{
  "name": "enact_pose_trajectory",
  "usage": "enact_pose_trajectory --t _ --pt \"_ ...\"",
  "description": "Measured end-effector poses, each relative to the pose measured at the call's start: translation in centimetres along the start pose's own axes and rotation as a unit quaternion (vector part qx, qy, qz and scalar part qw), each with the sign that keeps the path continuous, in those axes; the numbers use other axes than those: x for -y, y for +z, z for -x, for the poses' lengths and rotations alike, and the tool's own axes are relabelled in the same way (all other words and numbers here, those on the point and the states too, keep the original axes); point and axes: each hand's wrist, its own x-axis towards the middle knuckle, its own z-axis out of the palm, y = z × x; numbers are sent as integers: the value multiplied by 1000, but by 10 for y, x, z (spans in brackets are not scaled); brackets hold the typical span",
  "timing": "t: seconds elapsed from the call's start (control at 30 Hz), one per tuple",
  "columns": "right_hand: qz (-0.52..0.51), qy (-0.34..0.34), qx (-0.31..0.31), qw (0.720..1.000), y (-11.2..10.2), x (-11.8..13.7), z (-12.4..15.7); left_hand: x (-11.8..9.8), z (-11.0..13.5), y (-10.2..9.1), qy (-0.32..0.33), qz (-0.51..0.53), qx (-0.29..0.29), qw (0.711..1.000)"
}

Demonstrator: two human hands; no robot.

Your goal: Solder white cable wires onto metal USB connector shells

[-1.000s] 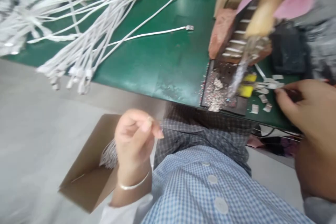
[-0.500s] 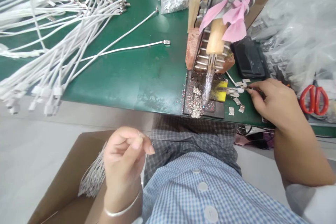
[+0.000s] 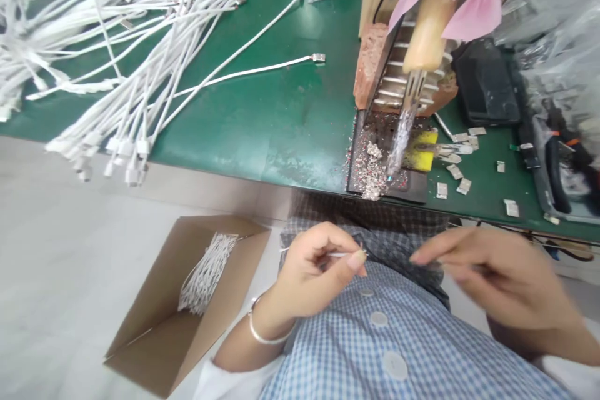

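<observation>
My left hand [image 3: 323,269] is closed in a pinch above my lap. Between its thumb and forefinger is the end of a thin white cable [image 3: 335,255], mostly hidden by the fingers. Across from it, my right hand [image 3: 501,275] is smeared by motion, thumb and fingers drawn together; whatever they pinch is too blurred to make out. Small metal connector shells [image 3: 511,207] lie scattered near the bench edge, beyond my right hand. A soldering iron [image 3: 407,119] points down over a dark plate [image 3: 417,190] heaped with solder crumbs [image 3: 374,169], beside a yellow sponge [image 3: 427,153].
White cables with metal ends [image 3: 187,44] are piled on the green bench [image 3: 262,119] at left. A cardboard box [image 3: 154,300] holding more white cables stands on the floor. A brick [image 3: 370,62] props the iron's coil holder. A black phone [image 3: 487,84] and pliers [image 3: 557,162] lie at right.
My right hand has come back from the connector shells to my lap. My left hand has moved right, toward it. The view has shifted, showing more of the box.
</observation>
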Motion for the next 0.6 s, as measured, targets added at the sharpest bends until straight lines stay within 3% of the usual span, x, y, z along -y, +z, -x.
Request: enact_pose_trajectory --t 0.07,0.17,0.3,0.43,0.6 --pt "-98 -13 84 992 23 -3 3 1 -3 4 6 -10 17 1000" --pt "-166 41 99 980 49 -12 8 3 -6 5 2 -19 21 1000" --pt "-146 68 51 986 55 -18 7 5 -8 5 -21 -50 34 998" --pt "-39 52 -45 997 46 -13 -5 6 -8 8 -36 -68 43 996" --pt "-29 58 -65 996 52 -7 -12 9 -9 12 -32 -40 35 998"
